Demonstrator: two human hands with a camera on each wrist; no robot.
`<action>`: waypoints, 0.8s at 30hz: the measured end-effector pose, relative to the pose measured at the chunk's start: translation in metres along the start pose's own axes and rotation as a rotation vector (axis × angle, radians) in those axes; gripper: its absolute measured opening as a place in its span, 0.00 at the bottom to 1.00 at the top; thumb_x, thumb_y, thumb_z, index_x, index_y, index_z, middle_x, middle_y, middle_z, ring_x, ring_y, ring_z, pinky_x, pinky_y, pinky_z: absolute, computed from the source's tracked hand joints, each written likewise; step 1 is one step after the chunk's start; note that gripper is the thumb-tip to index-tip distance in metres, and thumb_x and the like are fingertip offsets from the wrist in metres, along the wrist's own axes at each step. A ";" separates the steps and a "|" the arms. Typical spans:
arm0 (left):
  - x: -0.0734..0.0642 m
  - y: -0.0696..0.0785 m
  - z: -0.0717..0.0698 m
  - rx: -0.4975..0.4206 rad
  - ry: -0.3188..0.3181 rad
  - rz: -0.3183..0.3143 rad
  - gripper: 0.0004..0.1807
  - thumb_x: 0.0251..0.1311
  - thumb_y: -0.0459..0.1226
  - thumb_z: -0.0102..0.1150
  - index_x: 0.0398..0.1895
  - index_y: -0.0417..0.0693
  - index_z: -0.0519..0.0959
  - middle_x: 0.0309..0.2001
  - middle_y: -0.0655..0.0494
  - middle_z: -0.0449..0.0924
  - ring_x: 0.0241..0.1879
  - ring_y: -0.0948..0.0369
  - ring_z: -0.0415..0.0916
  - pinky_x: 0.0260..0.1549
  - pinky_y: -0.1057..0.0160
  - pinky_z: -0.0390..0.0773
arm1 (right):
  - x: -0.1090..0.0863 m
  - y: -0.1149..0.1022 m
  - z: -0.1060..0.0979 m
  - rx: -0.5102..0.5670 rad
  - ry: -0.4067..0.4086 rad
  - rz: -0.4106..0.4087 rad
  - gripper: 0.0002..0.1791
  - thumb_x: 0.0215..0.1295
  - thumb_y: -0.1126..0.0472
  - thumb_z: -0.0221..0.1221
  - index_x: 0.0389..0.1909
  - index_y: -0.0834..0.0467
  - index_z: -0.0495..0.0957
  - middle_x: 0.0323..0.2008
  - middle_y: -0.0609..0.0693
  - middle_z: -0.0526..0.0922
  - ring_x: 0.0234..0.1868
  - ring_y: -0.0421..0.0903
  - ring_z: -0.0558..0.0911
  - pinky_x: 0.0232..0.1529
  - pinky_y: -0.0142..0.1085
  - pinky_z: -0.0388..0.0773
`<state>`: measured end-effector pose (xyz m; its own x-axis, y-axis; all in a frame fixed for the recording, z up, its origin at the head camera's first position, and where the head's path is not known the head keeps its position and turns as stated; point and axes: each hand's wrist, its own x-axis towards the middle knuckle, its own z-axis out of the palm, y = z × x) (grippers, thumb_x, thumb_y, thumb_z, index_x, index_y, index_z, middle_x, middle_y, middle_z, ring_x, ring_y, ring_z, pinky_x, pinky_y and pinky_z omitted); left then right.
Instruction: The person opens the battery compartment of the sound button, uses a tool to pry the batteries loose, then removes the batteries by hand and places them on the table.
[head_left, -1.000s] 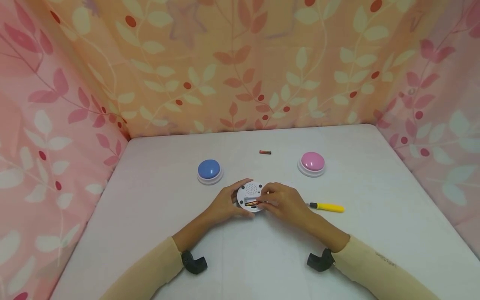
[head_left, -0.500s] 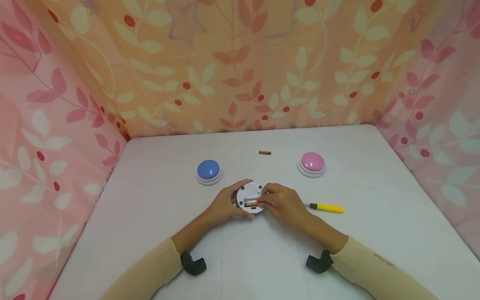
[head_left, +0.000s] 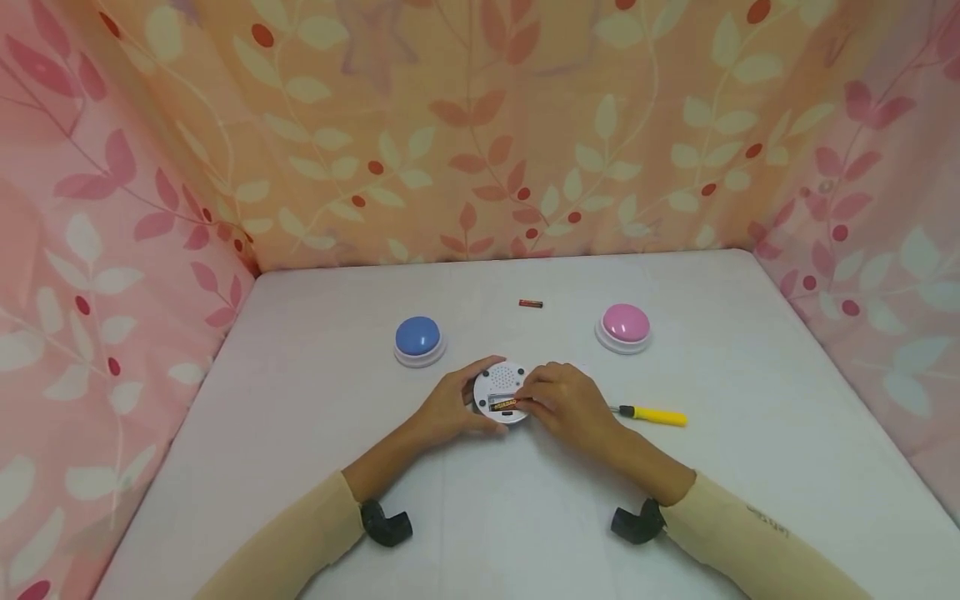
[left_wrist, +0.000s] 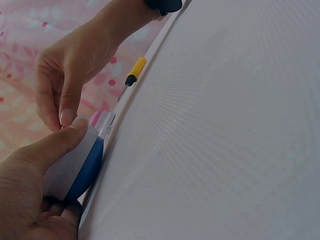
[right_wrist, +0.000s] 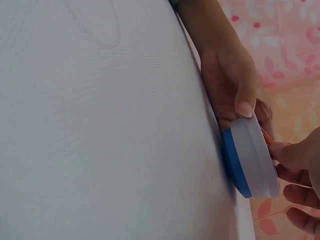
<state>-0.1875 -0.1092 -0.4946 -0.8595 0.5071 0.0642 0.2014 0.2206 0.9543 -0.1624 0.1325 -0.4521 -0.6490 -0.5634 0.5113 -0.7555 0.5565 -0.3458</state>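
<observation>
A white round push button with a blue dome (right_wrist: 236, 162) is held with its base up, the dome down near the table. My left hand (head_left: 446, 407) grips its rim, thumb on the near edge and fingers round the far side. On the base (head_left: 501, 379) are speaker holes and an uncovered battery compartment. A small dark and orange battery (head_left: 502, 406) lies at the compartment, slanting up to the right. My right hand (head_left: 566, 404) pinches the battery's right end between thumb and fingers. How deep the battery sits is hard to tell.
A second blue button (head_left: 417, 340) stands at the left, and a pink button (head_left: 626, 327) at the right. One loose battery (head_left: 531, 304) lies farther back. A yellow-handled screwdriver (head_left: 652, 415) lies right of my right hand. Patterned cloth (head_left: 480, 133) encloses the table's back and sides.
The battery at the compartment has shifted slightly under my right fingers and shows more of its lettering. My left hand keeps the button in place.
</observation>
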 end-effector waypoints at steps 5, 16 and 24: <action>0.001 0.001 0.000 0.003 0.000 0.014 0.57 0.38 0.40 0.87 0.76 0.59 0.66 0.73 0.62 0.66 0.71 0.61 0.66 0.66 0.63 0.68 | 0.001 0.002 -0.002 0.032 0.042 -0.023 0.11 0.53 0.65 0.76 0.39 0.54 0.90 0.36 0.41 0.87 0.42 0.41 0.81 0.43 0.37 0.80; -0.001 0.004 0.001 0.023 0.013 -0.016 0.57 0.37 0.41 0.87 0.75 0.63 0.66 0.73 0.64 0.66 0.71 0.62 0.65 0.65 0.64 0.69 | 0.003 0.002 -0.010 0.107 0.033 0.015 0.13 0.54 0.66 0.75 0.41 0.55 0.90 0.35 0.41 0.88 0.41 0.40 0.82 0.43 0.38 0.82; -0.001 0.002 0.001 0.025 0.013 -0.033 0.56 0.37 0.41 0.87 0.75 0.67 0.66 0.73 0.65 0.66 0.70 0.62 0.67 0.65 0.64 0.69 | 0.005 0.001 -0.018 0.153 0.024 0.059 0.13 0.53 0.68 0.75 0.40 0.55 0.89 0.35 0.41 0.88 0.41 0.39 0.82 0.43 0.37 0.82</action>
<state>-0.1860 -0.1087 -0.4926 -0.8720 0.4882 0.0369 0.1844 0.2576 0.9485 -0.1648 0.1412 -0.4358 -0.6913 -0.5166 0.5051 -0.7225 0.4875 -0.4902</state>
